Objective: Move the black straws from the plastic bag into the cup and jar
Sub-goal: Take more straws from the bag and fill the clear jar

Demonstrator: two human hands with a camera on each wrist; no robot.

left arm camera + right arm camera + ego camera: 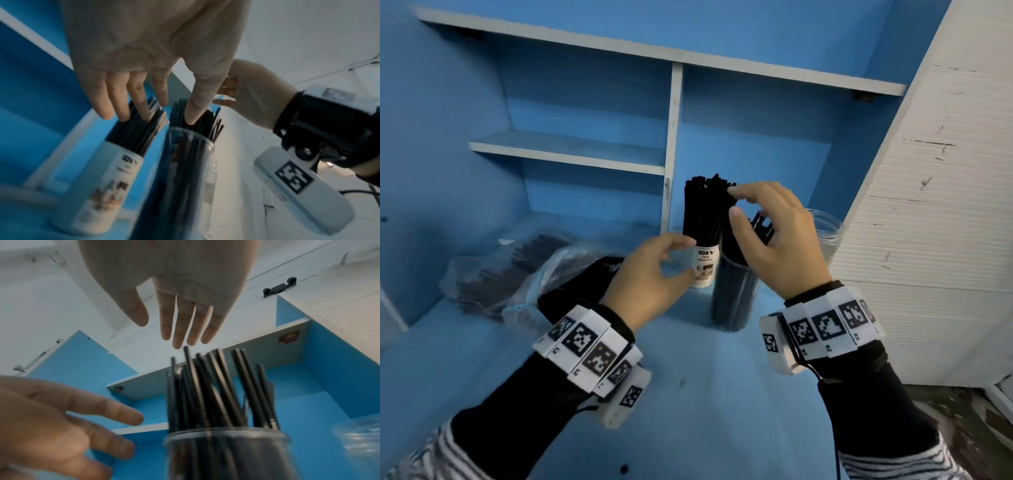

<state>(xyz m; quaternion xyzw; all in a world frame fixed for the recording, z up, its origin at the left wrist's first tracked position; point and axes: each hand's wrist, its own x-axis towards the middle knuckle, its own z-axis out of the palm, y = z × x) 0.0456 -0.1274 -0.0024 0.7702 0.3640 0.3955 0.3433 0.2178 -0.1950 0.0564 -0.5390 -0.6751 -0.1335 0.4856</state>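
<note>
A white labelled cup (703, 269) stands on the blue shelf floor, packed with upright black straws (702, 205). Just right of it a clear jar (736, 298) also holds a full bunch of black straws (216, 394). My left hand (681, 257) hovers beside the cup with relaxed fingers and holds nothing. Above the jar my right hand (736, 202) spreads straight fingers, the index tip at the tops of the cup's straws. A crumpled plastic bag (510, 270) with more dark straws lies at the left. In the left wrist view my straight fingers (121, 104) reach over both bunches.
A black flat pack (575, 294) lies between the bag and my left wrist. An empty clear container (825, 233) stands behind the jar at the right. A white divider (671, 154) and shelves rise behind; a white ribbed wall (928, 205) closes the right side.
</note>
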